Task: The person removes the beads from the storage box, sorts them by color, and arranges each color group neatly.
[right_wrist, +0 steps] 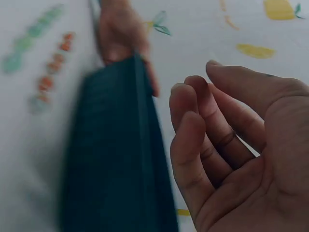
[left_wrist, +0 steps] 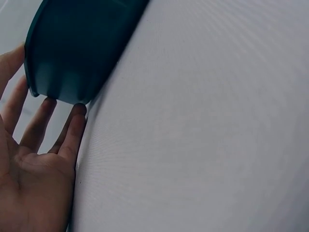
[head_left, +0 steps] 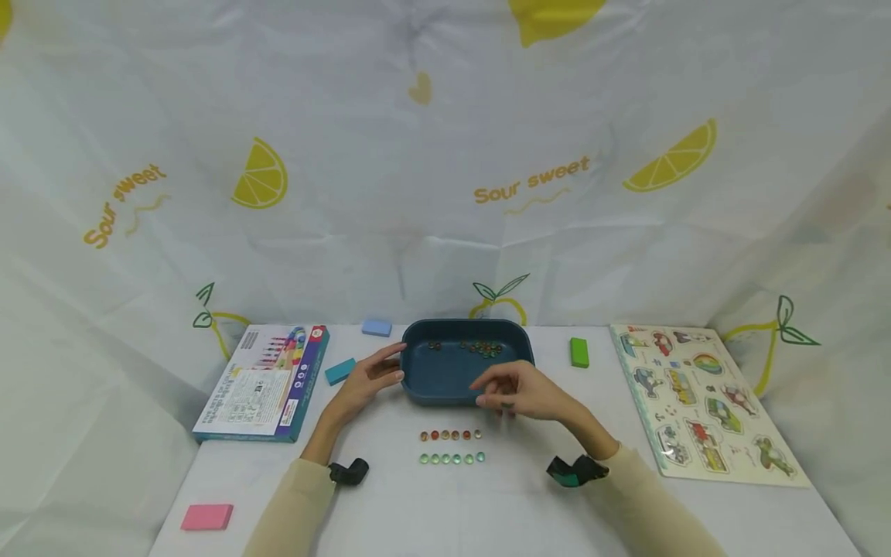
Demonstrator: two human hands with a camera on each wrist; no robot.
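A white cloth (head_left: 390, 209) printed with lemon motifs stands behind the white surface (head_left: 515, 514). A picture puzzle board (head_left: 699, 410) lies flat at the right side of the surface; a printed box (head_left: 261, 383) lies flat at the left side

The dark blue tray (head_left: 435, 379) sits between them, near the back of the surface. The left hand (head_left: 362, 384) is released: its fingers are extended and spread, with fingertips resting against the tray's left outer wall. The right hand (head_left: 532, 392) is also released: its fingers are loosely bent at the tray's near right edge (the right wrist view shows a gap between thumb and palm)

Four blocks lie around the tray: a pink block (head_left: 207, 517) at the front left, a turquoise block (head_left: 340, 371) between box and left hand, a light blue block (head_left: 377, 328) behind it, and a green block (head_left: 579, 352) right of the tray

Small beads (head_left: 485, 348) lie inside the tray, mostly right of centre. In front of it run two parallel rows: a reddish row (head_left: 455, 435) nearer the tray and a greenish row (head_left: 456, 459) beyond, six pieces each
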